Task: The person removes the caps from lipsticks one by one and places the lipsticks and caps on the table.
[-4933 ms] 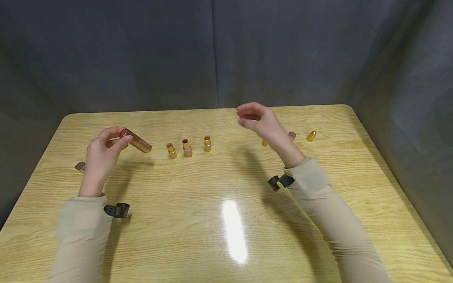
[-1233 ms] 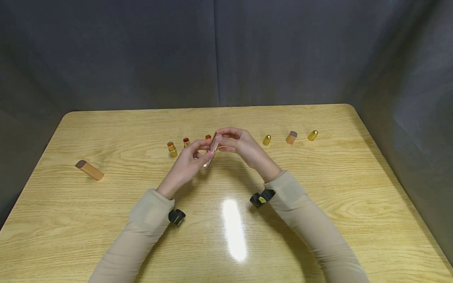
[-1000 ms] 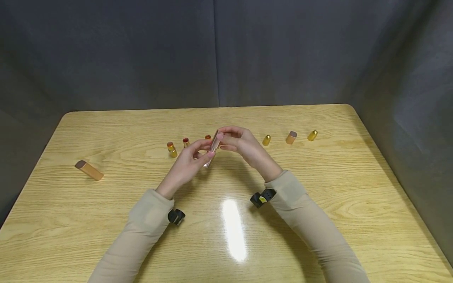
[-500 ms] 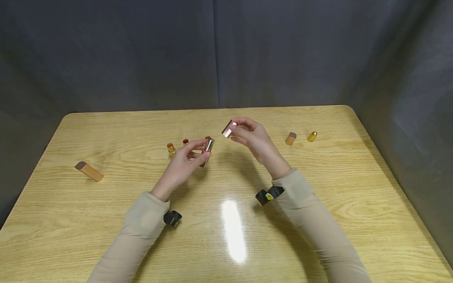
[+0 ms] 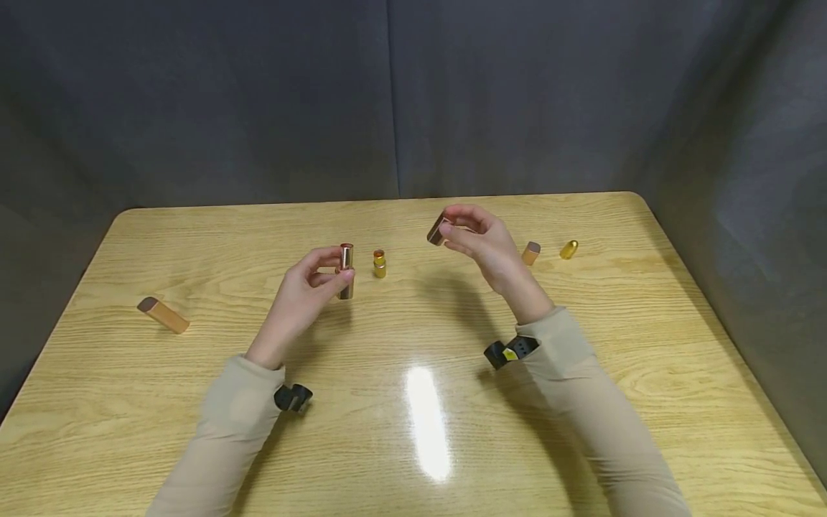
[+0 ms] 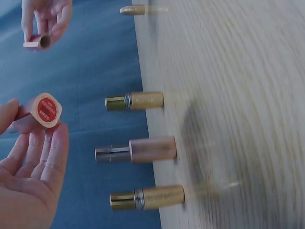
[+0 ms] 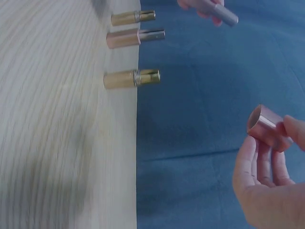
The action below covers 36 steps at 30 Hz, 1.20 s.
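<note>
My left hand (image 5: 297,291) pinches an uncapped rose-gold lipstick (image 5: 347,257) upright above the table; in the left wrist view its base shows a round red label (image 6: 47,110). Between thumb and fingers my right hand (image 5: 487,244) holds the rose-gold cap (image 5: 436,230), tilted, apart from the lipstick. The right wrist view shows the open end of this cap (image 7: 267,128). An uncapped gold lipstick (image 5: 380,266) stands between the hands. A rose-gold lipstick (image 6: 152,149) and another gold one (image 6: 159,197) stand beside it, hidden behind my left hand in the head view.
A closed rose-gold lipstick (image 5: 164,314) is at the left of the wooden table (image 5: 349,445). A short rose-gold cap (image 5: 531,253) and a gold rounded cap (image 5: 568,249) stand at the right. Another gold cap (image 6: 133,9) shows in the left wrist view. Dark curtains (image 5: 258,100) surround the table.
The hands came together at the lipstick and pulled its cap off. Since then the left hand has moved left with the lipstick, and the right hand up and right with the cap.
</note>
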Each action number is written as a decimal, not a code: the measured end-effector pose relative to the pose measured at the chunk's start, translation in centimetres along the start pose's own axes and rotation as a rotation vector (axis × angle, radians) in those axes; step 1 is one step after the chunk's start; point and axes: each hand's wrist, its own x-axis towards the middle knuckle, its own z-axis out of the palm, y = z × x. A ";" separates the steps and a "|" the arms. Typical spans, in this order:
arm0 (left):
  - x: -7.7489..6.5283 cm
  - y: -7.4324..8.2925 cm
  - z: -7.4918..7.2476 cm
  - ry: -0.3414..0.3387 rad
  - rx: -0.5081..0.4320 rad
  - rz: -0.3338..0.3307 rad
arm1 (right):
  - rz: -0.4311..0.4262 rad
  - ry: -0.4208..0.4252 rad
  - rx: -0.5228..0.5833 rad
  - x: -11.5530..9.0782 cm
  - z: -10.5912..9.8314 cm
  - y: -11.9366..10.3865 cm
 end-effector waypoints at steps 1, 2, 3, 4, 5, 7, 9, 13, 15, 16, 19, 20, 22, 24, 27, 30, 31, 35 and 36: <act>-0.1 0.0 -0.3 0.007 -0.004 -0.001 | -0.015 0.001 -0.012 -0.1 -0.2 0.0; -0.2 0.0 -0.5 0.015 -0.006 -0.003 | -0.026 0.005 -0.030 -0.1 -0.4 -0.1; -0.3 0.0 -0.8 0.025 -0.006 -0.002 | -0.037 0.008 -0.048 -0.2 -0.6 -0.2; -0.4 0.0 -1.1 0.033 -0.010 -0.003 | -0.045 0.013 -0.066 -0.2 -0.8 -0.2; -0.5 0.0 -1.3 0.043 -0.009 0.000 | -0.051 0.017 -0.081 -0.3 -1.0 -0.3; -0.7 -0.1 -1.8 0.065 -0.012 0.004 | -0.058 0.023 -0.108 -0.3 -1.3 -0.5; -0.8 -0.2 -2.3 0.090 -0.010 0.006 | -0.064 0.029 -0.133 -0.4 -1.7 -0.6; -0.9 -0.7 -3.1 0.138 -0.018 0.012 | -0.080 0.033 -0.154 -0.6 -2.6 -0.9; -1.0 -0.9 -3.5 0.161 -0.025 0.011 | -0.085 0.040 -0.159 -0.8 -3.1 -1.1; -1.0 -1.1 -3.7 0.172 -0.027 0.011 | -0.087 0.044 -0.164 -0.9 -3.3 -1.1; -1.0 -1.4 -4.2 0.206 -0.030 0.001 | -0.089 0.061 -0.161 -1.1 -4.1 -1.2; -1.1 -1.6 -4.3 0.215 -0.032 -0.003 | -0.090 0.067 -0.159 -1.1 -4.4 -1.2; -1.0 -1.8 -4.5 0.228 -0.032 -0.010 | -0.091 0.081 -0.156 -1.2 -5.0 -1.2; -1.0 -2.0 -4.7 0.237 -0.035 -0.018 | -0.093 0.094 -0.147 -1.3 -5.6 -1.1; -1.0 -2.3 -5.0 0.251 -0.026 -0.033 | -0.091 0.117 -0.137 -1.3 -6.6 -1.0; -0.9 -2.6 -5.2 0.264 -0.017 -0.053 | -0.095 0.139 -0.115 -1.4 -7.6 -0.9; -0.9 -2.7 -5.3 0.267 -0.013 -0.058 | -0.097 0.147 -0.110 -1.4 -7.9 -0.9; -0.8 -3.2 -5.4 0.274 -0.014 -0.076 | -0.121 0.172 -0.080 -1.5 -9.0 -0.7; -0.7 -3.3 -5.4 0.275 -0.019 -0.078 | -0.127 0.178 -0.075 -1.5 -9.2 -0.7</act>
